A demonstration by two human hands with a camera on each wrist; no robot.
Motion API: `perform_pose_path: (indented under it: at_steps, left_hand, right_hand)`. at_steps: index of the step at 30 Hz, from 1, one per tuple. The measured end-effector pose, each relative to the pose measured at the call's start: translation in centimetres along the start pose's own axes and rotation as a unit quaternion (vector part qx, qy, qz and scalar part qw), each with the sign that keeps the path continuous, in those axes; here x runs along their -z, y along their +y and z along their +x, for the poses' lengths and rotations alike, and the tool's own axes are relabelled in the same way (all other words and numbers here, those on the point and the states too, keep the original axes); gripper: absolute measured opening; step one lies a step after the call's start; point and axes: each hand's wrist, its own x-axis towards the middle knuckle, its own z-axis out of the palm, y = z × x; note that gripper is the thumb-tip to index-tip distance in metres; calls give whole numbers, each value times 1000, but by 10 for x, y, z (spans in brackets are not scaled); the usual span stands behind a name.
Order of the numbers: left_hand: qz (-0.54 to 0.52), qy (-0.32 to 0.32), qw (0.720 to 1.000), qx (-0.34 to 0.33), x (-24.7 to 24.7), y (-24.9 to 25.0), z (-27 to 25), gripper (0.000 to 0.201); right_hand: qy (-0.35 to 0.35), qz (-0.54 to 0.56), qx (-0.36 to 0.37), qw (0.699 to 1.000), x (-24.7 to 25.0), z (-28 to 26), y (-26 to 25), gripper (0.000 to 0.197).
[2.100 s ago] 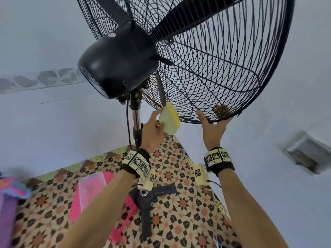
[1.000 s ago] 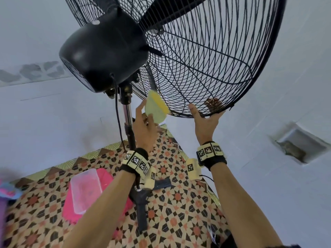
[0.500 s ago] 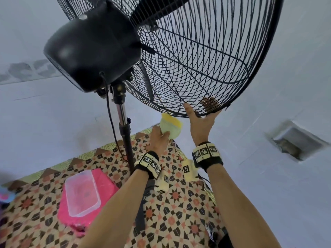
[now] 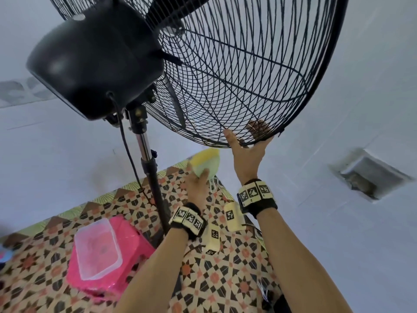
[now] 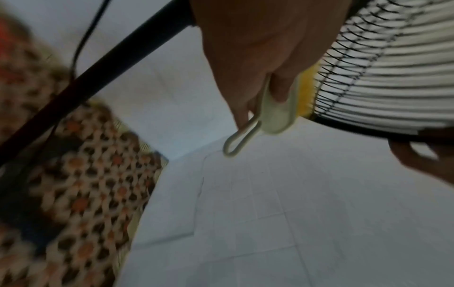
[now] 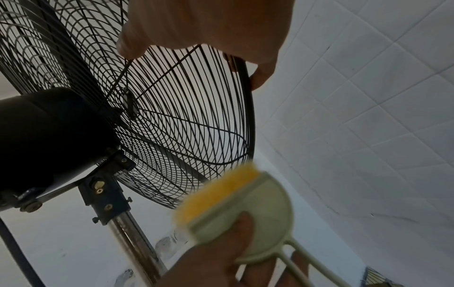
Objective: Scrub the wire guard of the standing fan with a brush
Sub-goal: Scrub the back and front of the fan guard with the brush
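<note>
- While our right hand (image 4: 248, 154) steadies the wire guard (image 4: 243, 71) at its bottom rim, thumb on the near side and fingers curled round the far side, our left hand (image 4: 196, 184) grips the brush (image 4: 206, 162) just below that rim, apart from the wires in the head view.
- To scrub well, we judge the yellow bristles (image 6: 218, 192) should go flat against the wires and travel along them, the right hand bracing so the fan head does not swing.
- We see a black guard of thin radial wires crossed by rings, held by a thick outer hoop, tilted above us on the stand (image 4: 149, 163).
- The brush has a pale green domed back and a thin loop handle (image 5: 242, 138).
</note>
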Motion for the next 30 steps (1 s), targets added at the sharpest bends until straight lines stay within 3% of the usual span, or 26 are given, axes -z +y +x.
perform_pose_path:
  at_steps: [4, 7, 12, 16, 20, 24, 28, 30]
  left_hand:
    - [109, -28, 994, -18, -14, -4, 50, 45]
    - [114, -27, 992, -36, -7, 35, 15, 43]
    - [84, -48, 994, -45, 13, 25, -13, 20]
    - [125, -47, 991, -22, -3, 37, 19, 40]
    - [137, -55, 988, -35, 13, 52, 10, 19]
    - [125, -64, 989, -54, 43, 48, 1, 25]
    - [229, -80, 968, -58, 17, 58, 14, 25]
    - [230, -77, 968, -65, 11, 65, 15, 22]
  right_hand:
    - [-2, -9, -14, 1000, 3, 0, 0, 100]
    - [-18, -7, -21, 1000, 4, 0, -1, 107]
    - [-14, -19, -40, 999, 4, -1, -1, 120]
    - [-10, -31, -30, 999, 6, -1, -2, 103]
    - [-22, -22, -41, 999, 6, 1, -3, 111]
    - [-18, -19, -41, 999, 3, -1, 0, 122]
    - [-19, -27, -40, 999, 7, -2, -2, 125]
    - [-25, -32, -36, 999, 8, 0, -4, 122]
